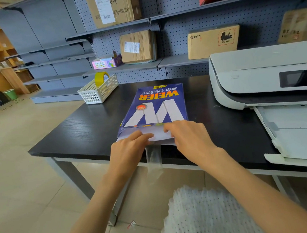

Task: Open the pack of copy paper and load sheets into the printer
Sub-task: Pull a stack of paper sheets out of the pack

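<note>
A blue pack of copy paper (155, 106) lies flat on the black table (79, 131), its near end at the table's front edge. The wrapper's end flap (145, 133) is folded open towards me and shows a pale inside. My left hand (128, 152) pinches the flap's left part. My right hand (190, 139) rests on the flap's right part, fingers curled over its edge. A strip of clear tape (154, 159) hangs down from the flap over the table edge. The white printer (257, 76) stands at the right, its paper tray (296, 132) pulled out towards me.
A white plastic basket (98, 92) holding a roll of yellow tape (101, 78) sits at the table's back left. Grey pegboard shelves (162, 63) with cardboard boxes stand behind. Tiled floor lies to the left.
</note>
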`<state>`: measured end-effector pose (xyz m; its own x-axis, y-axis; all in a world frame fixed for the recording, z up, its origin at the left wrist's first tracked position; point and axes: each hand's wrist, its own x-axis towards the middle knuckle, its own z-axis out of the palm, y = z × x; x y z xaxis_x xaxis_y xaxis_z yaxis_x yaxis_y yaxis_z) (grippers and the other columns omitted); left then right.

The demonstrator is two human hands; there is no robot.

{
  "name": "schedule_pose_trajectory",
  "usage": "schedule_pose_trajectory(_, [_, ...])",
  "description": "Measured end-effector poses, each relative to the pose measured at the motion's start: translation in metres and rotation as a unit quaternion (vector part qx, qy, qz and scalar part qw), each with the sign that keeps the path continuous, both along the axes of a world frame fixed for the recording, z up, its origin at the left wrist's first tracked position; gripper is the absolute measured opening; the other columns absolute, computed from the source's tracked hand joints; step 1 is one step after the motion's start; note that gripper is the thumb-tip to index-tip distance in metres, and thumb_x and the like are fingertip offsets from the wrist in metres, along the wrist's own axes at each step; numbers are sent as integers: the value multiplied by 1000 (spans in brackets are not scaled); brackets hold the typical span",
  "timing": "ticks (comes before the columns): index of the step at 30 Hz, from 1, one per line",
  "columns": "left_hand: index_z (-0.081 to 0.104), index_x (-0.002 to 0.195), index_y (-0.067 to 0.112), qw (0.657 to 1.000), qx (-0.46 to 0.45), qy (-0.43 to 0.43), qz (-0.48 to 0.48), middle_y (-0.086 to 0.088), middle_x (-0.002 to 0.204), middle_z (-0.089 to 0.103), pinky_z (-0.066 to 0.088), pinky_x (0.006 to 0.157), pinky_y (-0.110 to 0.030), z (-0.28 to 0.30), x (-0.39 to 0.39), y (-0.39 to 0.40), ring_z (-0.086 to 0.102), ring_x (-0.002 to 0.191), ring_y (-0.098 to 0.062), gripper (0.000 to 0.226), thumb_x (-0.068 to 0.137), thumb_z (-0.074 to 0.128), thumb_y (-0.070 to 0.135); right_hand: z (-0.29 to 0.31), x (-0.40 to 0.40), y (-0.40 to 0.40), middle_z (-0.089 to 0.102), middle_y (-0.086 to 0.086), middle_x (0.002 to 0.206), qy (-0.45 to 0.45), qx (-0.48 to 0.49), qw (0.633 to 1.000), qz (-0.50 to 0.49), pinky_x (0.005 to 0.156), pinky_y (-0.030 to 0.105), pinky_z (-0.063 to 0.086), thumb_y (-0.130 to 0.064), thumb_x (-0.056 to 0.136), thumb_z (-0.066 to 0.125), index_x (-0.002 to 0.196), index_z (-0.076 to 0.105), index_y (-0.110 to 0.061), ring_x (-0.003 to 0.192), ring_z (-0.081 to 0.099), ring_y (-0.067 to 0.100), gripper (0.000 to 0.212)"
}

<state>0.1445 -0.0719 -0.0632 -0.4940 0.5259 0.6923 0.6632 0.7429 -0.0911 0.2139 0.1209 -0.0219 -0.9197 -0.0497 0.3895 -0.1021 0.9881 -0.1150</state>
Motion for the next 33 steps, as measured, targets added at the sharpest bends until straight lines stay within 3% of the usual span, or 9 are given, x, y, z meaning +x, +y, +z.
schedule_pose_trajectory(3, [76,94,27,1000,18,19,5,7,72,67,42,37,-28,4,11,1,60,55,-25,16,83,66,24,2,7,-2,65,1,121,-4,2,1000,-4,74,35,49,-5,92,56,126,54,-25,109,62,29,40])
schedule_pose_trajectory(6, [77,87,28,999,19,45,-1,10,74,71,36,55,-22,7,20,-2,61,57,-22,10,82,69,31,2,14,-3,66,-2,118,-4,-3,1000,-7,68,33,44,-2,91,54,123,56,-27,105,63,28,40])
schedule_pose_trajectory(9, [76,90,29,999,32,-1,-1,14,81,73,34,65,-27,11,28,-8,63,70,-14,20,88,63,45,1,22,-3,66,-3,118,-9,-9,1000,-6,70,34,46,-3,91,54,122,57,-29,104,63,27,41])
schedule_pose_trajectory(14, [74,90,25,987,95,-91,87,9,87,69,40,65,-31,19,29,-21,55,81,-18,34,96,49,49,1,32,-5,66,-6,117,-33,-11,999,5,69,33,39,-1,90,50,125,55,-33,105,62,26,48])
schedule_pose_trajectory(18, [60,91,26,950,135,-230,165,4,95,56,50,70,-37,19,14,-36,58,87,-21,24,94,50,48,4,39,-7,66,-4,114,-58,-1,998,19,71,33,42,1,88,51,126,55,-33,100,63,27,51])
schedule_pose_trajectory(23, [55,89,15,903,189,-337,190,-2,89,61,40,64,-34,18,3,-43,56,85,-26,29,90,57,44,8,51,-5,68,-8,111,-86,-14,996,38,74,32,45,-4,88,52,122,57,-35,99,62,22,46])
schedule_pose_trajectory(29, [52,84,12,817,316,-463,136,-9,91,66,42,62,-32,11,-3,-41,58,76,-26,36,85,68,44,13,66,1,65,-16,98,-121,-39,990,58,75,31,47,-11,87,51,113,60,-39,90,59,13,39])
schedule_pose_trajectory(31, [50,82,16,799,339,-487,95,-11,94,67,46,65,-36,10,-2,-38,62,76,-28,33,83,73,39,14,68,4,62,-18,97,-141,-66,985,69,76,30,46,-20,88,56,115,58,-40,90,56,10,34])
schedule_pose_trajectory(33, [52,83,18,791,352,-497,63,-16,101,68,51,70,-43,10,0,-36,66,79,-32,28,82,76,32,15,68,7,57,-17,103,-181,-106,975,72,83,30,47,-46,85,64,120,54,-43,97,53,8,37])
